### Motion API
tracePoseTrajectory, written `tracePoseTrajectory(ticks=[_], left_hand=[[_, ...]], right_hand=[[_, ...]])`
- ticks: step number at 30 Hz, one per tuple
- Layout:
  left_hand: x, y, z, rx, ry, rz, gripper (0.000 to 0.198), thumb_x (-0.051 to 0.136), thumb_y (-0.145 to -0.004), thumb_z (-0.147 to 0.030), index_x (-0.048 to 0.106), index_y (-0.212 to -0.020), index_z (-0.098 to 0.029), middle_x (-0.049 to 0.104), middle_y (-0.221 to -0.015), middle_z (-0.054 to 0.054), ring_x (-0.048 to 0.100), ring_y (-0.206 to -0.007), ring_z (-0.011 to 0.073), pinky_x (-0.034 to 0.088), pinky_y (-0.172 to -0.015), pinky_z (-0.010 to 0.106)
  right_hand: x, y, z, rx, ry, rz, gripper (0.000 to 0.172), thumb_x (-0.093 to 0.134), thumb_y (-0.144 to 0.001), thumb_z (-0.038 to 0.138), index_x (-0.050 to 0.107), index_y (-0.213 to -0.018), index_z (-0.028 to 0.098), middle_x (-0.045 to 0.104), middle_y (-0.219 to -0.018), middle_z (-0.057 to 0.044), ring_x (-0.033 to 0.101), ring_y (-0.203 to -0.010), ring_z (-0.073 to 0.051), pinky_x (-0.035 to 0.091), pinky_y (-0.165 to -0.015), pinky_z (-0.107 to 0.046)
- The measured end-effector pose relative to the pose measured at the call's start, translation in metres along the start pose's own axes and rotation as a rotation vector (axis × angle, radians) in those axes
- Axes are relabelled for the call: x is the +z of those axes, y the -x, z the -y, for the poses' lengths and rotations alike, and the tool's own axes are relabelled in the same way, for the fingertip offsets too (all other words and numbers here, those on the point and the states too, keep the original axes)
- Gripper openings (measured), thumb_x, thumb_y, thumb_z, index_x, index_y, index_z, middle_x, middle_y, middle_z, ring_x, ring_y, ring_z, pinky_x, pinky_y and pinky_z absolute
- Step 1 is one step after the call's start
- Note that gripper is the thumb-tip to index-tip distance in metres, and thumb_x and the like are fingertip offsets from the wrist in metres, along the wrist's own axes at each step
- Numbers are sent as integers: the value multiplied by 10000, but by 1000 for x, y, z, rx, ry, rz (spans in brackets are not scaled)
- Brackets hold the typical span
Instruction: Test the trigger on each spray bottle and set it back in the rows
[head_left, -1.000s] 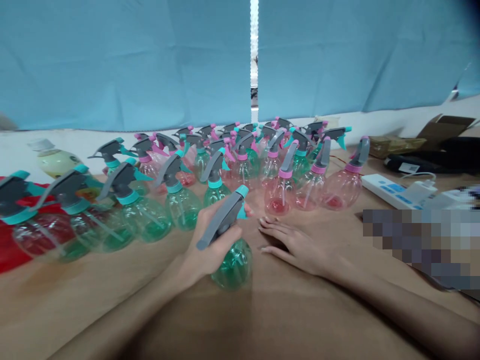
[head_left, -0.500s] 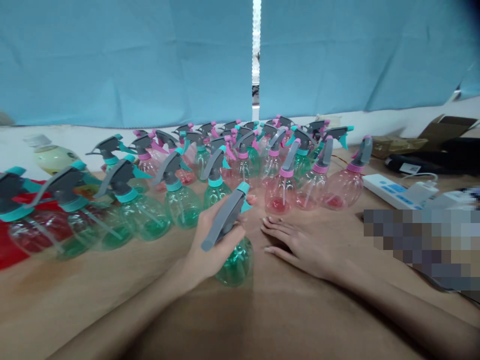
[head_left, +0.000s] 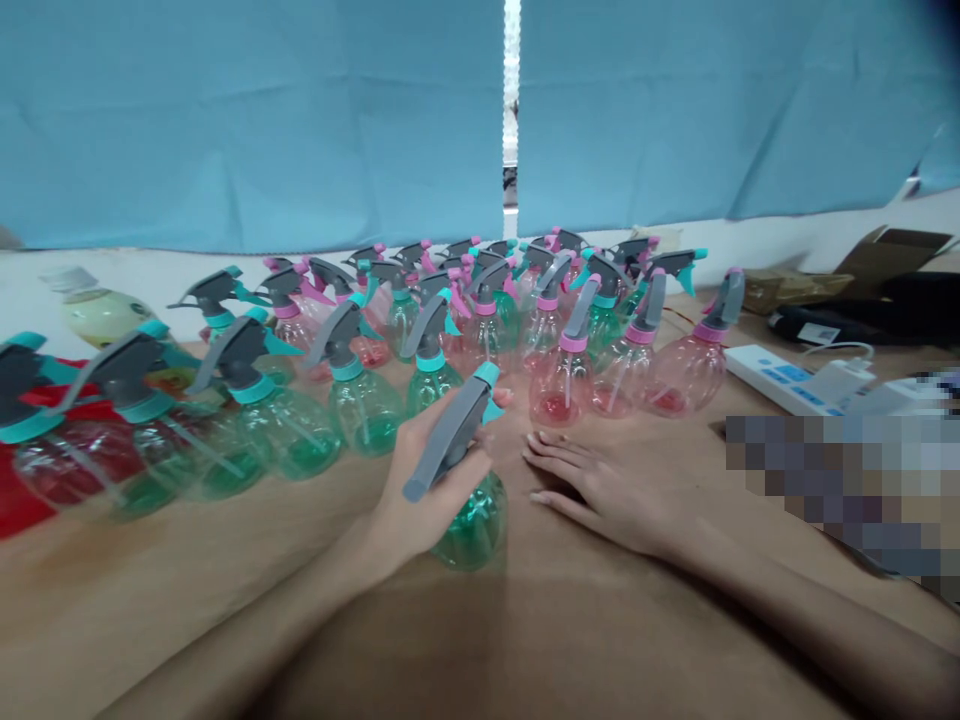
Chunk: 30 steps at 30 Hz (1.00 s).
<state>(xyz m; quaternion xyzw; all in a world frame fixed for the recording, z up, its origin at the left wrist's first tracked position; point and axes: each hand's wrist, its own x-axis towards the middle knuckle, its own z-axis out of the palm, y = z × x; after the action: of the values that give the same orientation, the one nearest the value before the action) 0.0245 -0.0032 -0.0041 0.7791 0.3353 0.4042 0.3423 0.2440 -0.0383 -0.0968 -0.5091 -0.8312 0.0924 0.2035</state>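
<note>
My left hand is wrapped round the neck of a green spray bottle with a grey and teal spray head. The bottle stands on the wooden table, its collar hidden by my fingers. To its right my right hand lies palm down on the table, fingers apart and holding nothing. Just beyond that hand stands a pink spray bottle. Another green spray bottle stands left of my left hand, in a slanting row of green ones.
Several more pink and green bottles crowd the back, including a pink one. A power strip and a cardboard box are at the right. A capped pale bottle and red material are at the left.
</note>
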Motion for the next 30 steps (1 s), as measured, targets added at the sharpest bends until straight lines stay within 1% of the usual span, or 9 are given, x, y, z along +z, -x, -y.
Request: tracePoseTrajectory(ticks=[4,11,15,20,30], left_hand=[[0,0,0,13,3,-2,387,510,-756,-161,607,-1124,-232,539,-704,-29,498,-608,133,431,-603,265],[1,-1,1,27,35,5,369,518,-755,-163,598,-1111,-220,527,-710,-33,467,-599,125,414,-604,264],[0,-1,1,10,44,16,358,516,-770,-164,588,-1116,-221,517,-721,-33,468,-607,123,407,-608,264],[1,0,2,34,30,3,324,525,-764,-170,602,-1075,-216,491,-684,-35,455,-589,125,391,-594,274],[2,1,2,54,3,-2,374,518,-767,-153,595,-1121,-246,488,-681,-44,465,-590,120,379,-573,262]], right_hand=[[0,0,0,-3,3,-8,544,429,-927,500,439,-1384,204,468,-1414,-86,384,-1334,-257,332,-1095,-478],[0,0,0,-11,23,-6,561,412,-927,516,440,-1384,190,463,-1418,-87,380,-1336,-255,331,-1100,-462],[0,1,-1,-8,22,0,557,415,-928,508,426,-1394,203,461,-1420,-81,375,-1339,-255,331,-1100,-461],[0,1,-1,-1,9,-3,560,421,-923,518,422,-1396,219,466,-1418,-71,374,-1339,-252,325,-1104,-461],[3,1,-4,-11,42,10,562,393,-932,520,434,-1387,194,436,-1440,-72,356,-1350,-240,326,-1108,-440]])
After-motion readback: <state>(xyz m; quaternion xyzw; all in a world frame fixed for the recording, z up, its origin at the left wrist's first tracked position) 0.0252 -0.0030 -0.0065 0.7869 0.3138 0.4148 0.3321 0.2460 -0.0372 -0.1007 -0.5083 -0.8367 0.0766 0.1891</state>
